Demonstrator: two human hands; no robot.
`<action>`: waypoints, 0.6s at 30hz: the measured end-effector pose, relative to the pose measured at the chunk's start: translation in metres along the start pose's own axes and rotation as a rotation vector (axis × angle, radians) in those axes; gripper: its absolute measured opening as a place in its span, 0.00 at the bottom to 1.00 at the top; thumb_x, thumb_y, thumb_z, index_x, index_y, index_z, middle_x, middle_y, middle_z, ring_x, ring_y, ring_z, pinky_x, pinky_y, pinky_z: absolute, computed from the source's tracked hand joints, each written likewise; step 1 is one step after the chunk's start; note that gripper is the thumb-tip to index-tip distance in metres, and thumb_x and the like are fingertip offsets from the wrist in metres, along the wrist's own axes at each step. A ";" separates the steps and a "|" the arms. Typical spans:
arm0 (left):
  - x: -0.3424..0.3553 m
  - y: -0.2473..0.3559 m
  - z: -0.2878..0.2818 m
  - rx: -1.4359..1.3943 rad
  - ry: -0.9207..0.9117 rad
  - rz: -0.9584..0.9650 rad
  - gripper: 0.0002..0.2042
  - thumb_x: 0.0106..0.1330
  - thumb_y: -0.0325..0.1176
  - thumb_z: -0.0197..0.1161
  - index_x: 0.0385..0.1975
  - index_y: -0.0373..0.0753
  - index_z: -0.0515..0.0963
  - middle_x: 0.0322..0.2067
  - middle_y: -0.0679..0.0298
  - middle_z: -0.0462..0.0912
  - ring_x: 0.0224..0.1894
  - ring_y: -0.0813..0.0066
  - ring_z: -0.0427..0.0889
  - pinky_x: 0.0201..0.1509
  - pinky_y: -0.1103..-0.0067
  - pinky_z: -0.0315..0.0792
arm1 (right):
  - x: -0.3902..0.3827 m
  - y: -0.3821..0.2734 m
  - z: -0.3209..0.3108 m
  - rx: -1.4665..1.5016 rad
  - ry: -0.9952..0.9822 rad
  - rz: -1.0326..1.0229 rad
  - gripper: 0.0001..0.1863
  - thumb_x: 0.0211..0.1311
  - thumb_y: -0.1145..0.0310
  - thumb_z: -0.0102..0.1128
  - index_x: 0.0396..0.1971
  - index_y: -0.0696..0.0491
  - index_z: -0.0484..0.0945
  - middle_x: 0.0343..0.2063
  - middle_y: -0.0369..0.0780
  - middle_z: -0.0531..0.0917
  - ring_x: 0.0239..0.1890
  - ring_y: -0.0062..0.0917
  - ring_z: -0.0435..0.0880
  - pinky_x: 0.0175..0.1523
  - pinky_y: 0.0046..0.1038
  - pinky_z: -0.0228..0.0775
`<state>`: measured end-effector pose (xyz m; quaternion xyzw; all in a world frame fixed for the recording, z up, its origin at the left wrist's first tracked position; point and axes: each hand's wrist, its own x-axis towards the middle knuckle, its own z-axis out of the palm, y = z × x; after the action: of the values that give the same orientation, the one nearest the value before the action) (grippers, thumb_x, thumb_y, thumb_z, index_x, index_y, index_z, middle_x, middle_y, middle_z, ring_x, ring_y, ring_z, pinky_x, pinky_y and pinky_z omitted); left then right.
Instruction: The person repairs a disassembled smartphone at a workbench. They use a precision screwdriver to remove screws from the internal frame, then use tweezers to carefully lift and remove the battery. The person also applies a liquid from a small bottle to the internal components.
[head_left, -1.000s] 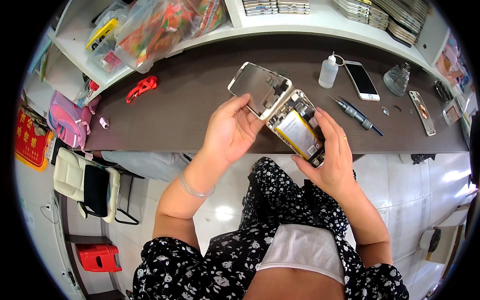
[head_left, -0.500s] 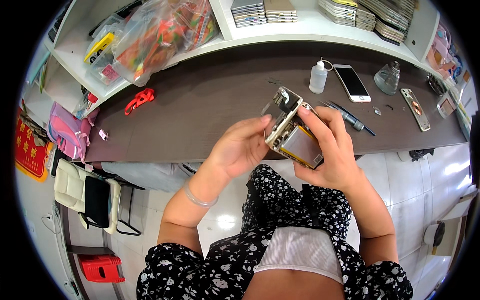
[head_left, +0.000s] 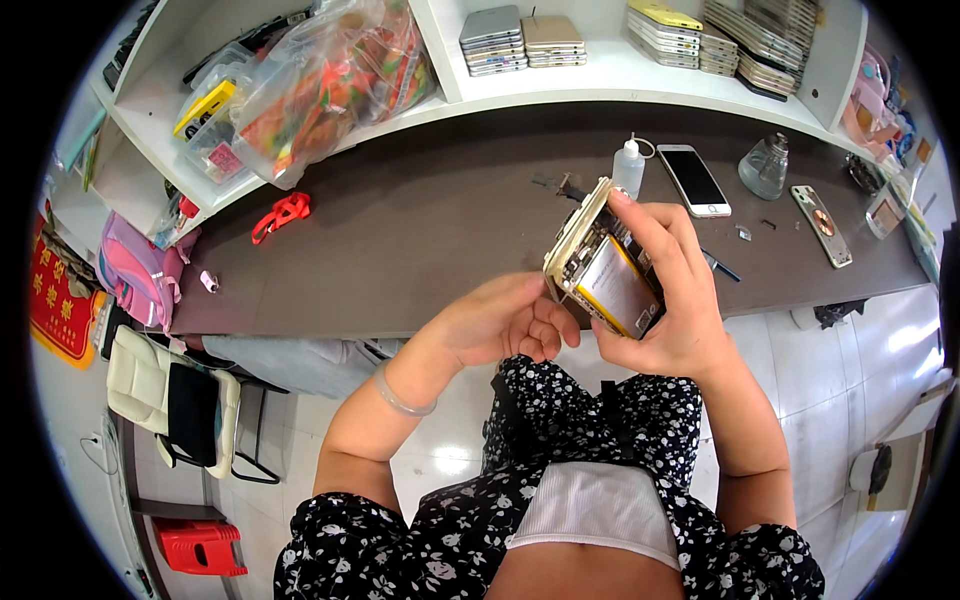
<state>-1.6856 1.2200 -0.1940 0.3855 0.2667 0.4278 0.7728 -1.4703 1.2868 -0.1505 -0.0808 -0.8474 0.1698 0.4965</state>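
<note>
The right hand [head_left: 672, 315] holds an opened phone [head_left: 598, 262] (battery [head_left: 618, 288] bare); the left hand [head_left: 500, 322] curls beside it, grip unclear.

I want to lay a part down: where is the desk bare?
The broadest bare stretch of desk runs between the red strap and the left hand. It is crowded on the right: squeeze bottle, white phone, glass bottle and small parts lie close together.

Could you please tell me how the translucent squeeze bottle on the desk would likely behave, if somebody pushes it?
If pushed high up, the squeeze bottle would probably tip, being upright and narrow for its height. Once fallen, it might roll, because its body looks round. Its translucent look suggests plastic, perhaps soft enough to dent.
</note>
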 end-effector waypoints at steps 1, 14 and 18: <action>0.000 -0.002 -0.001 0.071 -0.016 0.006 0.25 0.67 0.51 0.57 0.50 0.34 0.68 0.33 0.54 0.82 0.27 0.73 0.82 0.30 0.83 0.77 | 0.001 0.000 -0.001 0.009 -0.005 0.008 0.48 0.29 0.74 0.69 0.63 0.52 0.66 0.43 0.44 0.72 0.40 0.34 0.75 0.44 0.29 0.72; 0.011 -0.017 0.032 0.602 0.261 0.530 0.30 0.71 0.46 0.51 0.65 0.32 0.55 0.57 0.54 0.69 0.57 0.67 0.72 0.59 0.72 0.69 | 0.006 -0.012 -0.001 0.158 -0.096 0.099 0.48 0.33 0.70 0.69 0.65 0.55 0.63 0.44 0.45 0.72 0.43 0.34 0.75 0.50 0.28 0.69; 0.019 -0.037 0.022 0.484 0.139 0.716 0.37 0.69 0.58 0.47 0.67 0.34 0.51 0.60 0.56 0.65 0.61 0.67 0.68 0.62 0.72 0.67 | 0.006 -0.016 0.004 0.169 -0.114 0.138 0.49 0.34 0.70 0.69 0.65 0.55 0.61 0.44 0.46 0.72 0.44 0.34 0.75 0.51 0.29 0.69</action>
<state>-1.6432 1.2159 -0.2137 0.5941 0.2601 0.6187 0.4433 -1.4757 1.2732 -0.1416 -0.0868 -0.8494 0.2787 0.4397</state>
